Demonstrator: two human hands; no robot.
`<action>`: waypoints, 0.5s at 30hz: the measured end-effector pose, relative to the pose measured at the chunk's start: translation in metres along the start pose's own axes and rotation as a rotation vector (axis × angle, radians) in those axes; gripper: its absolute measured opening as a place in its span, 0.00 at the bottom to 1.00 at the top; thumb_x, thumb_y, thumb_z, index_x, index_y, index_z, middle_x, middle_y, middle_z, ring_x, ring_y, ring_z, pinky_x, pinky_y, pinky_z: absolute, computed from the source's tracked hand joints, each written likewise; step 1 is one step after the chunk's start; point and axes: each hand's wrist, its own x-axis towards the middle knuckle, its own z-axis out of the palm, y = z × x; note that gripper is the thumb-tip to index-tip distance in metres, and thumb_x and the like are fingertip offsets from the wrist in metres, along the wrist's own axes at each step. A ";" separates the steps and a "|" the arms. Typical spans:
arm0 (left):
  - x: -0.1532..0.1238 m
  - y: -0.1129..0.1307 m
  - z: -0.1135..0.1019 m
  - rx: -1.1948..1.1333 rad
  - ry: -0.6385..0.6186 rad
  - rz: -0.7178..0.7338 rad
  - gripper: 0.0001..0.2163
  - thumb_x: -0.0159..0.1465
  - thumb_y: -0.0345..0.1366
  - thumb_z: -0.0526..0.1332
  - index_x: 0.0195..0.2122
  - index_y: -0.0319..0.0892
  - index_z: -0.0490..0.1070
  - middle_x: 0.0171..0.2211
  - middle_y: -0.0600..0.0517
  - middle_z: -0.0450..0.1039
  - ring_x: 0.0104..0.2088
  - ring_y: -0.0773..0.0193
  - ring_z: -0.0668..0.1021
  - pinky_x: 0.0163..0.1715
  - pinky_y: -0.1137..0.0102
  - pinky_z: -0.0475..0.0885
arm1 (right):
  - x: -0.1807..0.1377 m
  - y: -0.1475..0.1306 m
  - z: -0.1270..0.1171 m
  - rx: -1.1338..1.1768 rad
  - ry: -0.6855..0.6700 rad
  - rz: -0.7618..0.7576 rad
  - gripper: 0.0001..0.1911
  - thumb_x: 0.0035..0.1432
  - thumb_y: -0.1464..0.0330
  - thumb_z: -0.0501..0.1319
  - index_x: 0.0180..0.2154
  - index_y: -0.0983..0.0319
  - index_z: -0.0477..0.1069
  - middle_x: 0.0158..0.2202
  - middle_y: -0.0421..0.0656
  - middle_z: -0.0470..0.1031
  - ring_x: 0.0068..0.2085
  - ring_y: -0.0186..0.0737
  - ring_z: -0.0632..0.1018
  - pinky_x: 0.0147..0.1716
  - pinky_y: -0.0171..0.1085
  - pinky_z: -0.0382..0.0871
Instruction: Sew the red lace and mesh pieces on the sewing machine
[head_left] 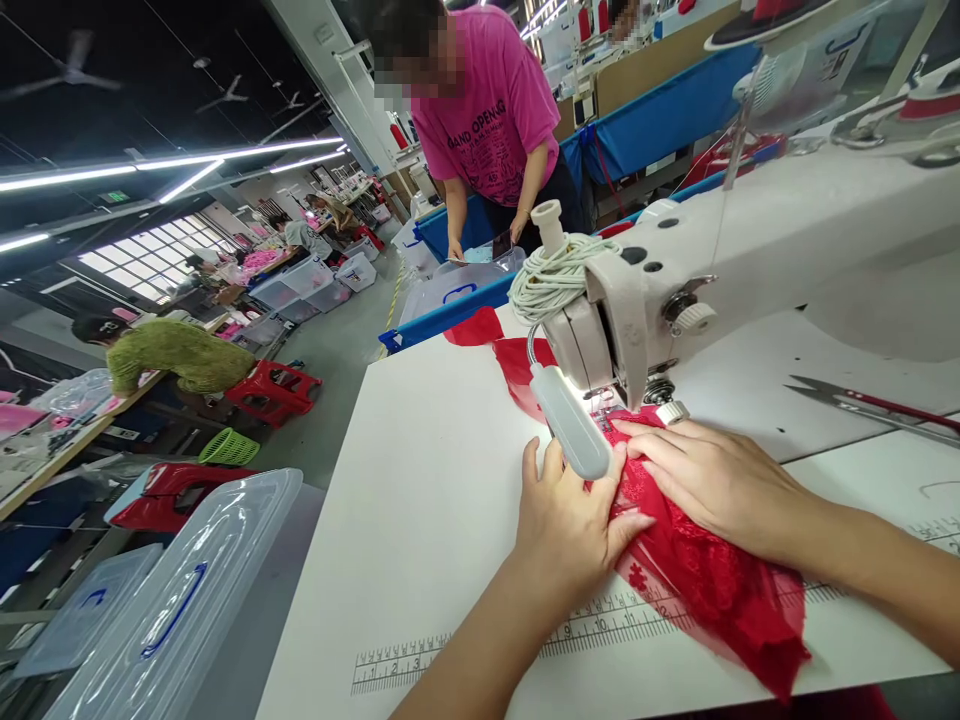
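Red lace fabric [697, 560] lies on the white table and runs up under the presser foot of a sewing machine [780, 240]. My left hand [566, 515] rests at the fabric's left edge, fingers spread, with some fingertips hidden behind the grey lamp [571, 420]. On the right side of the cloth my right hand [705, 480] lies flat, its fingertips close to the presser foot. More red fabric [517, 370] spreads on the table behind the needle area.
Scissors [877, 405] lie on the machine bed at right. A printed ruler [420, 660] runs along the table's near edge. Across the table stands a person in a pink shirt [495, 110]. Lidded plastic boxes [187, 600] and a red stool [274, 392] are on the left.
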 end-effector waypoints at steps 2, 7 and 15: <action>0.002 -0.001 0.001 -0.037 0.033 0.071 0.30 0.74 0.57 0.51 0.61 0.35 0.71 0.55 0.37 0.75 0.54 0.45 0.75 0.52 0.53 0.71 | -0.002 0.001 0.002 0.035 0.001 -0.015 0.17 0.67 0.75 0.50 0.47 0.61 0.75 0.49 0.48 0.82 0.42 0.45 0.80 0.39 0.43 0.78; 0.010 0.000 0.000 -0.223 0.037 0.166 0.30 0.76 0.54 0.44 0.45 0.34 0.77 0.35 0.44 0.76 0.32 0.58 0.75 0.32 0.65 0.73 | -0.008 0.003 0.003 0.044 0.030 -0.058 0.19 0.67 0.75 0.50 0.52 0.63 0.75 0.51 0.49 0.82 0.50 0.47 0.80 0.48 0.47 0.78; 0.005 0.002 -0.003 -0.199 0.001 0.102 0.31 0.77 0.53 0.43 0.57 0.28 0.73 0.43 0.37 0.77 0.37 0.53 0.78 0.35 0.62 0.78 | -0.019 0.006 0.007 0.021 0.033 -0.038 0.21 0.63 0.76 0.51 0.49 0.60 0.78 0.45 0.48 0.83 0.44 0.46 0.79 0.39 0.45 0.77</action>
